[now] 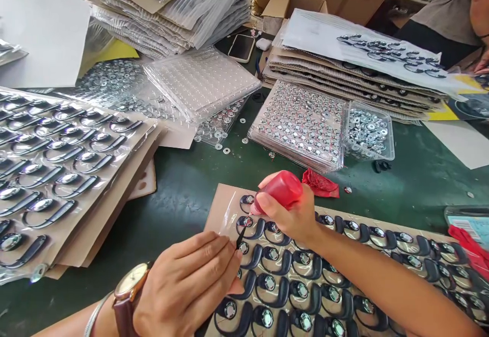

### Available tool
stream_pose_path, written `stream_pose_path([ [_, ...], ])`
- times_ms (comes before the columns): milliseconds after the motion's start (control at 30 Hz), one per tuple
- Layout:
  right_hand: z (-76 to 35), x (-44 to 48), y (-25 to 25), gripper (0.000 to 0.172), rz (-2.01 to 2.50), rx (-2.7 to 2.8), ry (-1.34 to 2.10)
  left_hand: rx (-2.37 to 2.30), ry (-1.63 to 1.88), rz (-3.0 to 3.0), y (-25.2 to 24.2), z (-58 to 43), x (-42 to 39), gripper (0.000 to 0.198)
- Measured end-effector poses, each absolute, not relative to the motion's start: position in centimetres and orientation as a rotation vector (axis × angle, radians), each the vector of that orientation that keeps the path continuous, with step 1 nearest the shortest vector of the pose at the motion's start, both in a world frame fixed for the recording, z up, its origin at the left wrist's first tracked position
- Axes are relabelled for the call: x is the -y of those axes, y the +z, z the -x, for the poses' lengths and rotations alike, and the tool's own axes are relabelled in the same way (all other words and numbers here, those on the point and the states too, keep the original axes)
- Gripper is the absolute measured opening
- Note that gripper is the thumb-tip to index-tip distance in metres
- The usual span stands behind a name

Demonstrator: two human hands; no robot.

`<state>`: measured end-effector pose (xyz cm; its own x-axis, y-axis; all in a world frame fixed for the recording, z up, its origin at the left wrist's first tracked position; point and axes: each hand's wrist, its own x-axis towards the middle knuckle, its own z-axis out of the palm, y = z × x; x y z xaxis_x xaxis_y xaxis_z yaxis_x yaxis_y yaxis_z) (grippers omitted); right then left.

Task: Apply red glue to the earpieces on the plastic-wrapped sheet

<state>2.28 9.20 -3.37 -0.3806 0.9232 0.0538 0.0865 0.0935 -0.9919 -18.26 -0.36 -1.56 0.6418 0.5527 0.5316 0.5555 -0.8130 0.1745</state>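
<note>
My right hand (292, 215) is wrapped round a small red bottle (283, 189), tipped with its nozzle toward the upper left pieces of a sheet. That sheet (223, 204) is brown card under clear film, bearing rows of black looped pieces with shiny round centres. My left hand (191, 281) lies over the sheet's left edge, fingers pressed together. A thin dark pointed tool (241, 236) sticks out from beside its fingertips; the grip on it is mostly hidden.
Stacked sheets of black pieces (80, 174) stand left, more (359, 67) at upper right. Beyond my hands are a tray stack of round metal parts (301, 123), a clear box of washers (369, 131), a red cloth (320, 183) and a phone (241, 48). A person's arm (479, 13) shows top right.
</note>
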Motion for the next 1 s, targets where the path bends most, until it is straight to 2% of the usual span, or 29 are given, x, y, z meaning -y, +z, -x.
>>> stream_pose_path([
  [167, -2.2, -9.0, -4.1, 0.026, 1.051, 1.735, 1.325, 0.943, -0.875, 2.818, -1.9, 17.9, 0.7, 0.025],
  [533, -2.2, -9.1, -3.7, 0.026, 1.076, 1.836, 1.182, 1.042, -0.917, 2.789, -1.8, 17.2, 1.1, 0.021],
  [1000, -2.4, -9.2, -3.5, 0.025, 1.112, 1.742, 1.094, 1.093, -0.961, 2.790, -1.7, 17.3, 1.0, 0.020],
])
